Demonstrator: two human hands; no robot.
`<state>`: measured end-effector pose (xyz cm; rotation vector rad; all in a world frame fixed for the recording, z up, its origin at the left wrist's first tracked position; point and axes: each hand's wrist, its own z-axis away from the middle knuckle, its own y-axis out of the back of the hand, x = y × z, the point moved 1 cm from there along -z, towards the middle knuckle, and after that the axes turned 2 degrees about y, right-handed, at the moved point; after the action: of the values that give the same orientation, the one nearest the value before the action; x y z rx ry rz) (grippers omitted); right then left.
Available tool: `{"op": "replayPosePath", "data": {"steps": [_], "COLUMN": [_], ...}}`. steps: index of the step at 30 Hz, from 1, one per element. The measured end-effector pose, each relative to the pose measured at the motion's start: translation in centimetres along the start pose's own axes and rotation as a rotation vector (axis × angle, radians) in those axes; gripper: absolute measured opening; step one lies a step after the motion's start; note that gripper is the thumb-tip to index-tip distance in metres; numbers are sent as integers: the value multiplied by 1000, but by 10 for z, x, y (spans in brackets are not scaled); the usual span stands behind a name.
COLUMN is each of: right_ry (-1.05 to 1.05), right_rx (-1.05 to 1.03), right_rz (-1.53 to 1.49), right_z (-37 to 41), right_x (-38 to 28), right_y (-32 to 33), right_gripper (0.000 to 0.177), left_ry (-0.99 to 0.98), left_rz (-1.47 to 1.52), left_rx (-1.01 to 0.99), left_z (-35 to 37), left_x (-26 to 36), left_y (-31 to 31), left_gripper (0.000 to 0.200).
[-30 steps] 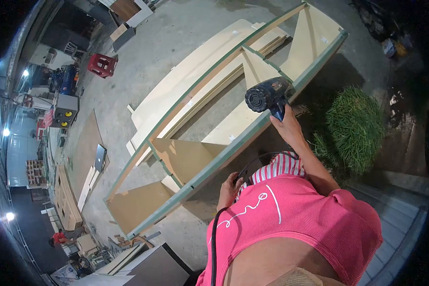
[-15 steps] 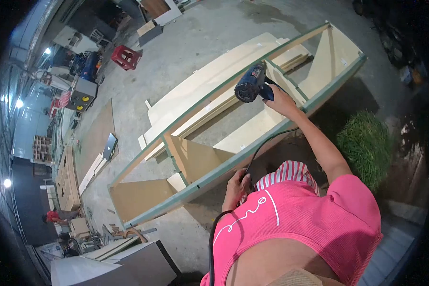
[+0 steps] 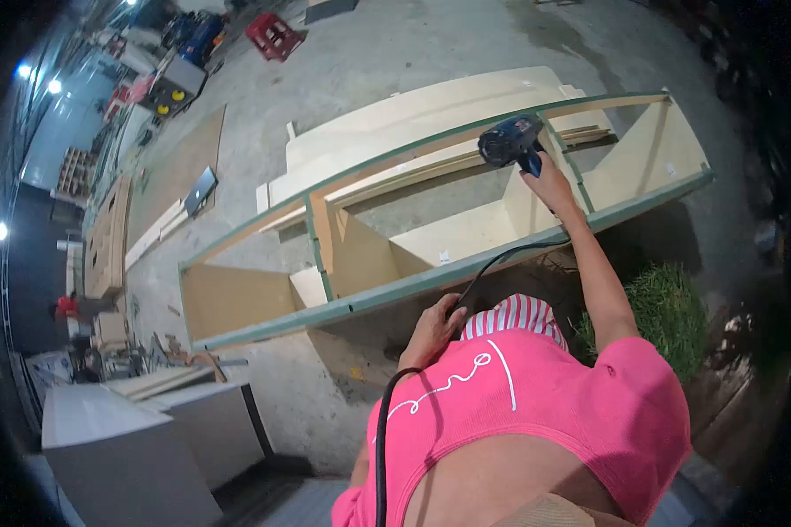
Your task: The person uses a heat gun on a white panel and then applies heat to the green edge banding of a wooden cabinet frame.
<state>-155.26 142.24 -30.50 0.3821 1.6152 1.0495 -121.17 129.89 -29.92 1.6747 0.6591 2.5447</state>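
My right hand (image 3: pixel 549 183) is wrapped round the handle of a dark blue power tool (image 3: pixel 510 142), which looks like a heat gun. The tool is over the far edge of a long wooden cabinet frame (image 3: pixel 453 275), near a divider (image 3: pixel 564 162). Green edging runs along the frame's rims and dividers. My left hand (image 3: pixel 434 328) is closed on the black cord (image 3: pixel 483 270) close to my body, below the frame's near edge. From there the cord runs up across the near rim towards my right forearm.
Pale boards (image 3: pixel 413 119) lie behind the frame. Green grass-like material (image 3: pixel 668 321) is at the right. A red stool (image 3: pixel 273 37) stands at the back. Grey panels (image 3: pixel 141 457) are at the lower left, near a person in red (image 3: pixel 65 306).
The view has turned, so the frame now lies more level and lower. My right hand still holds the tool over the far rim near the divider; my left hand keeps the cord.
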Motion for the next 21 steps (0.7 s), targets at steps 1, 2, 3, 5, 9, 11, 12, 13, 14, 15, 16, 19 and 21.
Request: {"op": "replayPosePath", "data": {"steps": [1,2,3,5,9,11,12,13,14,15,16,19,21], "right_ry": [28,61,39,27,33,13,9,3,-2,5,9,17,17], "right_rx": [-1,43,27,-26,-1,14,-14,-40,-41,-13,18,3,16], "right_rz": [-18,-57,-75,-46,20,57,25,-6,-6,6,19,-15,-34], "right_z": [-2,1,1,5,0,2,3,4,2,2,1,4,4], "right_x": [-1,-1,-4,-13,-7,-12,-15,-16,-16,-15,-14,-16,-17], "right_y": [-2,-3,-2,4,-3,1,3,4,2,0,0,2,4], "right_gripper": [63,60,59,61,63,64,63,63,63,62,61,60,60], "left_ry": [-8,-22,-43,-3,31,29,31,26,22,19,24,28,31], "left_rz": [-5,-11,-51,-63,-27,-36,-36,-27,-18,-19,-30,-48,-59], "left_rx": [-2,27,50,31,-1,-10,-10,-3,3,-3,8,3,-3], "left_z": [0,1,-1,0,1,2,2,2,-1,-1,-1,-3,-4], "left_x": [0,-1,-3,4,5,4,2,-1,-1,-1,0,0,2], "left_y": [1,1,1,5,9,8,8,7,8,8,8,8,9], "left_gripper": [37,36,36,34,32,30,30,31,32,32,32,34,35]}}
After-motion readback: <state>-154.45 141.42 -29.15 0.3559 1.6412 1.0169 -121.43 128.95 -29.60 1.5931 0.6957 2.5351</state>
